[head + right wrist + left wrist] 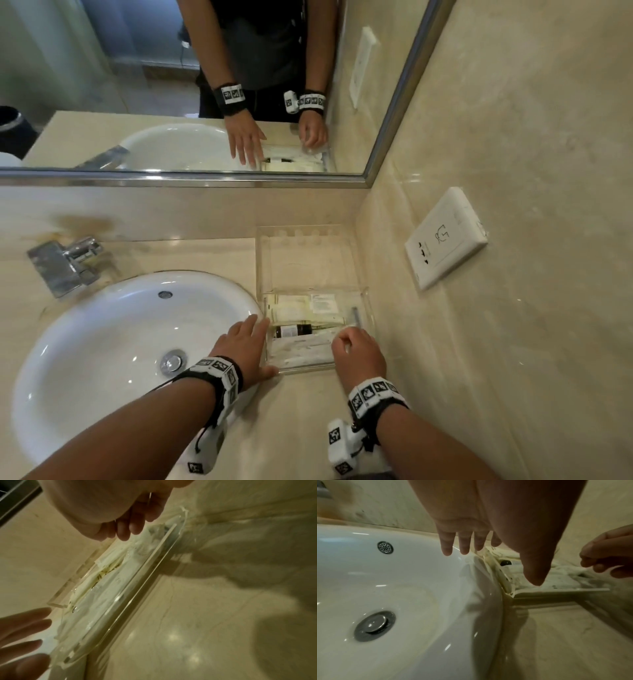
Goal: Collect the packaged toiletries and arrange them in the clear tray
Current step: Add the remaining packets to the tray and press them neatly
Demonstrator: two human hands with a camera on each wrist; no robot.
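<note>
The beige stone counter [301, 411] runs under everything, with the white sink [102, 342] set into it on my left and a mirror [171, 85] above. The clear tray [368, 308] sits on the counter just right of the sink, against the corner wall. Inside it lie the packaged toiletries [301, 310]: pale sachets, a dark little bottle [294, 330] lying on its side, and white wrappers nearest me. My left hand [245, 346] rests flat along the tray's left wall, fingers straight and spread, thumb at the near corner. My right hand [356, 353] hovers over the tray's near right part, fingers curled loosely inward; whether they pinch a wrapper I cannot tell.
</note>
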